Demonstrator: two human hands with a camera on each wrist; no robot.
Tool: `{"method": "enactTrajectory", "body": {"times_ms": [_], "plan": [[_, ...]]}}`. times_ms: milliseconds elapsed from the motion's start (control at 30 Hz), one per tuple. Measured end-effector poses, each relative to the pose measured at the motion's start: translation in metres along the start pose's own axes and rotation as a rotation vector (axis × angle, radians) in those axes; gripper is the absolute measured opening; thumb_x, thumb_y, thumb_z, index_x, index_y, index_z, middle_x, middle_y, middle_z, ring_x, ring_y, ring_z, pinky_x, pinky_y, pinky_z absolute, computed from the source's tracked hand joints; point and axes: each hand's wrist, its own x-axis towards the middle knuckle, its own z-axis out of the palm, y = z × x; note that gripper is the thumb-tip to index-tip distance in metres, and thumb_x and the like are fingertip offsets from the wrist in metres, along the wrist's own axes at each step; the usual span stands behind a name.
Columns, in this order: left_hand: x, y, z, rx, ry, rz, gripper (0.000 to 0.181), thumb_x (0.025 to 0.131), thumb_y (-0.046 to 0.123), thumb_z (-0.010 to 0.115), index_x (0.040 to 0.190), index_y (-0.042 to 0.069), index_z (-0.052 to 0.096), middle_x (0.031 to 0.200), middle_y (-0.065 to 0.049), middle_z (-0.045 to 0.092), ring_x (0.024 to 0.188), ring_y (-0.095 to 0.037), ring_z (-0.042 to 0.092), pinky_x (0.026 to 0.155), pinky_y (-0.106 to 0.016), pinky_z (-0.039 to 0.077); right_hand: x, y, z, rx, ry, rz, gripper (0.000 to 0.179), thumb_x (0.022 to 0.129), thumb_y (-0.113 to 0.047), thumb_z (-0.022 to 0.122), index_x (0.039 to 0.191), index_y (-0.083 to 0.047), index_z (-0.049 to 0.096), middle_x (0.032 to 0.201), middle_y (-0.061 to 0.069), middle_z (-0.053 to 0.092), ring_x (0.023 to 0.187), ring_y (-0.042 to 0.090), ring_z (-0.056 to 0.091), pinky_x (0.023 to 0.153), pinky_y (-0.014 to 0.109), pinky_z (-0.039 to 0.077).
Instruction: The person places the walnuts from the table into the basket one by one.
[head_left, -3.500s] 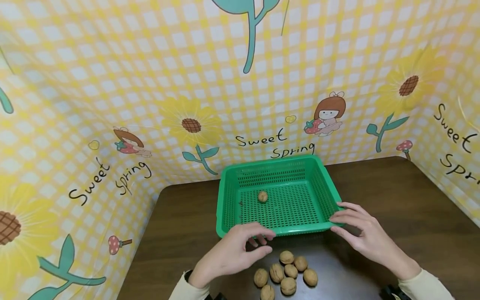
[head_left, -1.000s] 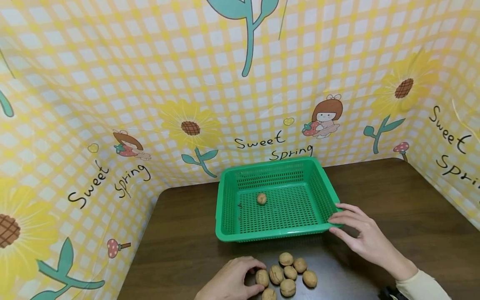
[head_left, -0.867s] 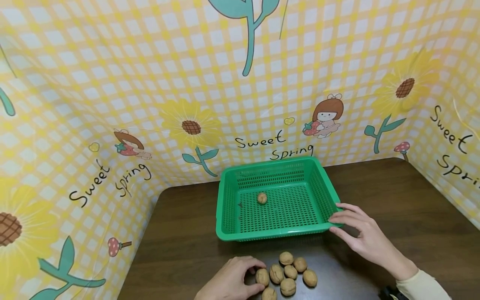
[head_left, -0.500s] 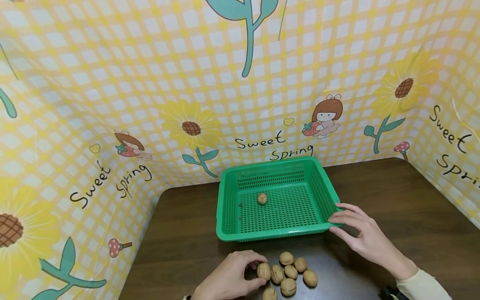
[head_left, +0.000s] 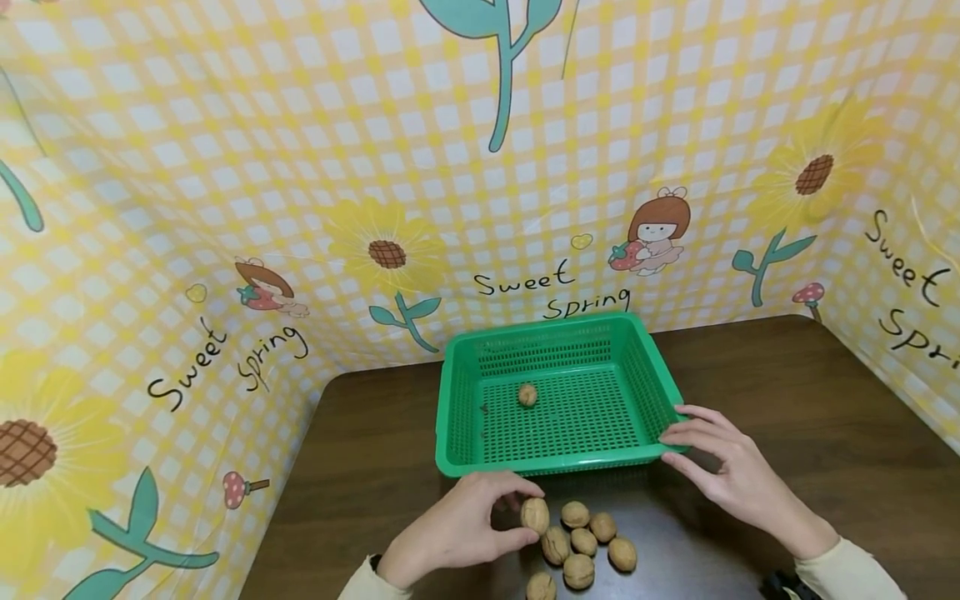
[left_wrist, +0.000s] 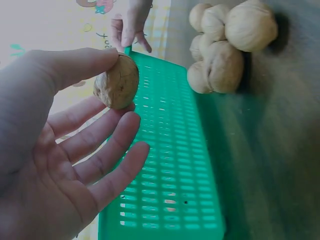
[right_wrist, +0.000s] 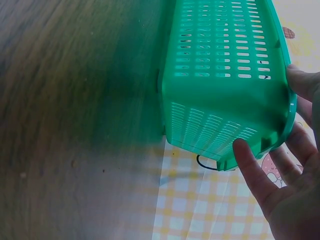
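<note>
Checked cloth (head_left: 465,183) backs the table (head_left: 352,450). Head: the far basket (head_left: 570,461) holds one nut (head_left: 528,395); the left hand (head_left: 472,521) pinches another nut (head_left: 535,517). Left wrist: that nut is outside the basket. Right wrist: the right hand (right_wrist: 300,192), fingers spread, touches the basket.

In front of the basket (head_left: 555,462), the head view's bottom edge cuts off one walnut (head_left: 541,587). Specks (head_left: 483,408) at the basket's inner left are too small to identify. The right hand (head_left: 738,472) partly hides the basket's near right corner.
</note>
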Motion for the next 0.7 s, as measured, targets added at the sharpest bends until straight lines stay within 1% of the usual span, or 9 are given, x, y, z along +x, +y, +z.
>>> {"method": "enactTrajectory", "body": {"times_ms": [100, 200, 300, 400, 467, 600, 700], "plan": [[0.006, 0.003, -0.006, -0.035, -0.002, -0.002, 0.037, 0.099, 0.034, 0.079, 0.134, 0.021, 0.073, 0.12, 0.011, 0.074, 0.099, -0.001, 0.067, 0.085, -0.025, 0.058, 0.0, 0.001, 0.0, -0.001, 0.0, -0.002, 0.05, 0.07, 0.006, 0.092, 0.105, -0.029, 0.081, 0.106, -0.006, 0.078, 0.137, 0.006, 0.055, 0.117, 0.008, 0.032], [0.01, 0.005, -0.014, -0.075, 0.006, -0.004, 0.038, 0.099, 0.034, 0.079, 0.134, 0.022, 0.073, 0.121, 0.01, 0.074, 0.099, -0.003, 0.069, 0.087, -0.025, 0.059, 0.0, 0.001, 0.0, -0.004, 0.0, -0.006, 0.051, 0.07, 0.006, 0.092, 0.105, -0.029, 0.081, 0.106, -0.007, 0.078, 0.137, 0.005, 0.054, 0.117, 0.008, 0.032], [0.014, 0.008, -0.023, -0.084, 0.026, 0.0, 0.039, 0.099, 0.035, 0.079, 0.135, 0.022, 0.072, 0.121, 0.011, 0.074, 0.1, -0.008, 0.07, 0.089, -0.028, 0.06, 0.0, 0.001, 0.0, -0.003, 0.003, -0.003, 0.051, 0.07, 0.006, 0.092, 0.105, -0.029, 0.081, 0.106, -0.007, 0.078, 0.137, 0.005, 0.055, 0.117, 0.008, 0.032], [0.017, 0.012, -0.036, -0.058, 0.068, 0.01, 0.04, 0.099, 0.035, 0.079, 0.136, 0.021, 0.071, 0.123, 0.012, 0.073, 0.102, -0.01, 0.07, 0.092, -0.032, 0.059, 0.0, 0.001, 0.0, -0.005, -0.001, 0.001, 0.052, 0.07, 0.006, 0.092, 0.105, -0.031, 0.081, 0.107, -0.009, 0.078, 0.136, 0.007, 0.056, 0.117, 0.008, 0.032], [0.017, 0.016, -0.046, -0.03, 0.099, 0.012, 0.04, 0.099, 0.034, 0.079, 0.136, 0.022, 0.071, 0.124, 0.013, 0.073, 0.102, -0.009, 0.069, 0.094, -0.034, 0.059, 0.001, 0.0, -0.001, -0.01, -0.006, 0.003, 0.052, 0.071, 0.006, 0.092, 0.105, -0.031, 0.081, 0.108, -0.011, 0.078, 0.136, 0.009, 0.056, 0.117, 0.008, 0.033], [0.02, 0.021, -0.063, 0.026, 0.141, 0.014, 0.041, 0.098, 0.031, 0.081, 0.136, 0.022, 0.07, 0.126, 0.013, 0.073, 0.102, -0.005, 0.068, 0.095, -0.034, 0.059, 0.002, -0.001, -0.002, -0.009, -0.006, 0.005, 0.051, 0.071, 0.007, 0.092, 0.104, -0.03, 0.081, 0.107, -0.01, 0.078, 0.135, 0.01, 0.057, 0.117, 0.008, 0.033], [0.023, 0.024, -0.076, 0.068, 0.171, 0.016, 0.041, 0.097, 0.028, 0.081, 0.136, 0.021, 0.071, 0.129, 0.011, 0.073, 0.102, -0.005, 0.068, 0.095, -0.033, 0.059, 0.003, -0.001, -0.002, -0.005, -0.005, 0.004, 0.051, 0.07, 0.008, 0.091, 0.104, -0.029, 0.081, 0.106, -0.009, 0.078, 0.135, 0.01, 0.057, 0.117, 0.008, 0.033]]}}
